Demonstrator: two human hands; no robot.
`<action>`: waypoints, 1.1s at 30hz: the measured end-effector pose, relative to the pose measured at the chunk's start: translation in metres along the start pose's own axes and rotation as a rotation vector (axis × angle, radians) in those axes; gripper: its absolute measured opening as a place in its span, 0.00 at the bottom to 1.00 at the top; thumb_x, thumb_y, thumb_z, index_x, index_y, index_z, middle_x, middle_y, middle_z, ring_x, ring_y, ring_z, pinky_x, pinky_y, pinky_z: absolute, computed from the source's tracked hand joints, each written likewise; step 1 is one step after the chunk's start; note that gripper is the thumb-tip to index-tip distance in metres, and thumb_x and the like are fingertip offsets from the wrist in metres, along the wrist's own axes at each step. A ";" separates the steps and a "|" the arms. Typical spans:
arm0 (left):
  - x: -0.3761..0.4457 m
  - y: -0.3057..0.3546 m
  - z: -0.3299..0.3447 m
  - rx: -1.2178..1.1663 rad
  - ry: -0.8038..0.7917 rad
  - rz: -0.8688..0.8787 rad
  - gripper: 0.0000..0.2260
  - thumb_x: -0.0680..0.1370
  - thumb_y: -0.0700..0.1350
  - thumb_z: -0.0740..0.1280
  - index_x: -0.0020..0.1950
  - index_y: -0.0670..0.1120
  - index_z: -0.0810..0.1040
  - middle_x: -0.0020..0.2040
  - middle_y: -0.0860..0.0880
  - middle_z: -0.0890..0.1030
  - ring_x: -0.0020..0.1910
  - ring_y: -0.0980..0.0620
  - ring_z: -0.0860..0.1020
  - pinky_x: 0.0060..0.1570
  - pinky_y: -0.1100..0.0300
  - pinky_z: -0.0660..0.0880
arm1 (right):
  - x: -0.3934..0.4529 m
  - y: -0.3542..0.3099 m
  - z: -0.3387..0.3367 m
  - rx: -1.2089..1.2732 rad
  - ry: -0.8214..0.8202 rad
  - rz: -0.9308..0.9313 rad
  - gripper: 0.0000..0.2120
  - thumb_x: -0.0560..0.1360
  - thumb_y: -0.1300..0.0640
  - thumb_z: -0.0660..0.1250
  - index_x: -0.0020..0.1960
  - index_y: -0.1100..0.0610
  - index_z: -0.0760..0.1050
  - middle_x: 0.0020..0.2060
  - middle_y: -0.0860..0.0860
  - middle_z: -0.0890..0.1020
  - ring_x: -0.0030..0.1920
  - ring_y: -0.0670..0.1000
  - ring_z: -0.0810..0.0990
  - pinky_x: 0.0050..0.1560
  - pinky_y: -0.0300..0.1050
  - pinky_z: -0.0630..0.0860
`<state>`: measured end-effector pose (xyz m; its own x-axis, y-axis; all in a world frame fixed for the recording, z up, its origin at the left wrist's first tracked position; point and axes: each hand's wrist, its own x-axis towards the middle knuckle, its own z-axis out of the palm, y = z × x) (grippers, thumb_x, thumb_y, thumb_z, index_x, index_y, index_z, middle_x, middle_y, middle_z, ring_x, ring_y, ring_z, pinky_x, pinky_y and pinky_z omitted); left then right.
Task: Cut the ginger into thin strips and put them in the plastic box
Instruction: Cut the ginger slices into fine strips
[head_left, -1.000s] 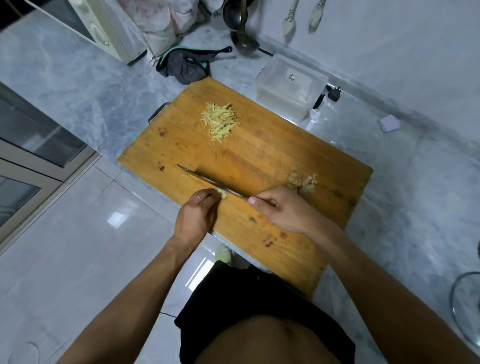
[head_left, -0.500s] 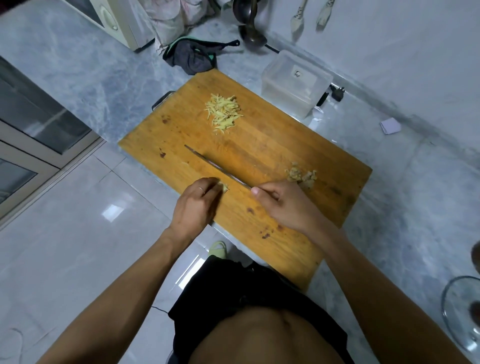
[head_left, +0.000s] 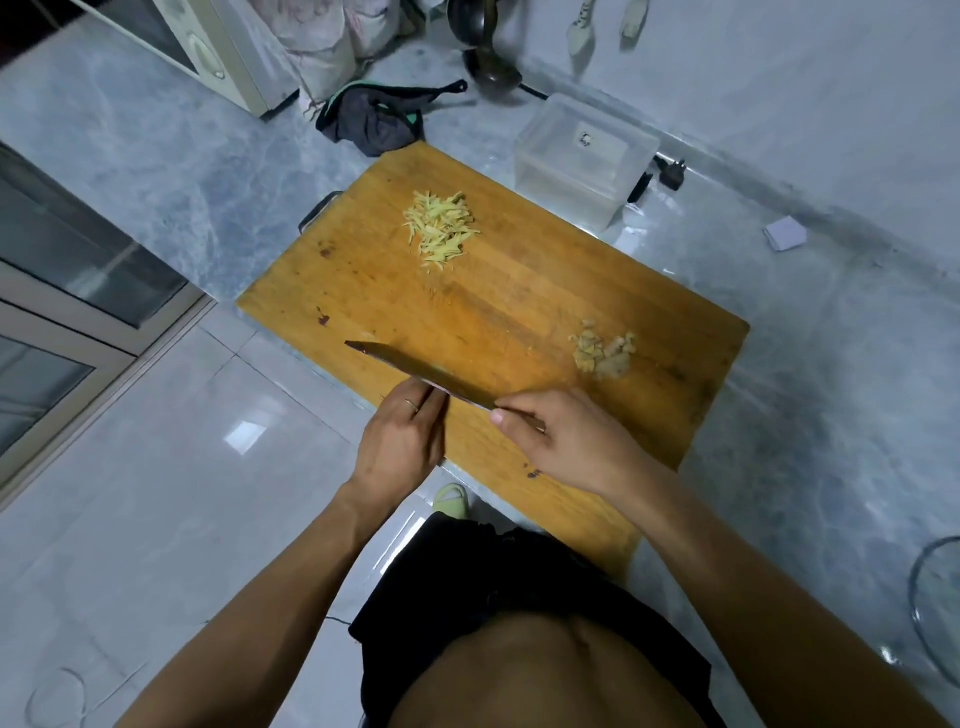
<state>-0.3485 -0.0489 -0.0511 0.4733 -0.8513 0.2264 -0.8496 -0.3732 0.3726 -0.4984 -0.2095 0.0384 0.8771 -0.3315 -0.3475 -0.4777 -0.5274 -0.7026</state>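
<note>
Item 1, landmark: wooden cutting board (head_left: 519, 312), lying askew on the grey marble bench (head_left: 831, 364).

Item 2: pile of ginger strips (head_left: 440, 229), on the board's far half, loose and pale yellow.

Item 3: heap of ginger scraps (head_left: 602, 353), on the board towards its right end, well apart from the strips.

Item 4: cleaver (head_left: 415, 371), blade over the board's near edge, tip pointing left.

Item 5: right hand (head_left: 566, 441), clenched round the cleaver's handle at the board's near edge, thumb along the blade's back.

Item 6: left hand (head_left: 400, 441), fingers curled down against the blade's near face at the board's near edge; I cannot tell whether it pins any ginger, nothing shows under it.

Item 7: clear plastic box (head_left: 582, 161), on the bench just beyond the board's far corner, no strips visible in it.

Item 8: dark cloth (head_left: 371, 122), on the bench past the board's far left corner.
</note>
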 end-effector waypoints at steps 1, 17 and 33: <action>0.000 0.000 0.000 0.006 0.006 0.005 0.15 0.76 0.33 0.65 0.62 0.39 0.79 0.50 0.42 0.79 0.50 0.41 0.76 0.40 0.53 0.75 | -0.001 -0.002 -0.001 -0.033 0.007 0.000 0.21 0.81 0.40 0.59 0.66 0.50 0.79 0.50 0.44 0.84 0.53 0.50 0.81 0.50 0.47 0.78; -0.001 0.005 0.003 0.025 0.076 -0.058 0.09 0.73 0.34 0.63 0.48 0.40 0.82 0.40 0.45 0.78 0.42 0.45 0.74 0.36 0.58 0.70 | -0.003 -0.010 0.006 -0.241 0.000 0.024 0.24 0.82 0.39 0.56 0.72 0.49 0.74 0.66 0.49 0.80 0.64 0.56 0.78 0.59 0.54 0.77; -0.004 0.007 0.003 -0.016 -0.014 -0.161 0.11 0.73 0.39 0.59 0.37 0.42 0.79 0.35 0.45 0.76 0.37 0.44 0.75 0.31 0.62 0.65 | -0.002 -0.008 0.023 -0.261 -0.018 0.028 0.25 0.83 0.40 0.54 0.74 0.52 0.72 0.60 0.56 0.83 0.60 0.61 0.80 0.52 0.54 0.79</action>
<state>-0.3567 -0.0495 -0.0524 0.6000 -0.7858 0.1501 -0.7590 -0.4997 0.4174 -0.4955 -0.1868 0.0308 0.8631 -0.3359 -0.3771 -0.4961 -0.7032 -0.5092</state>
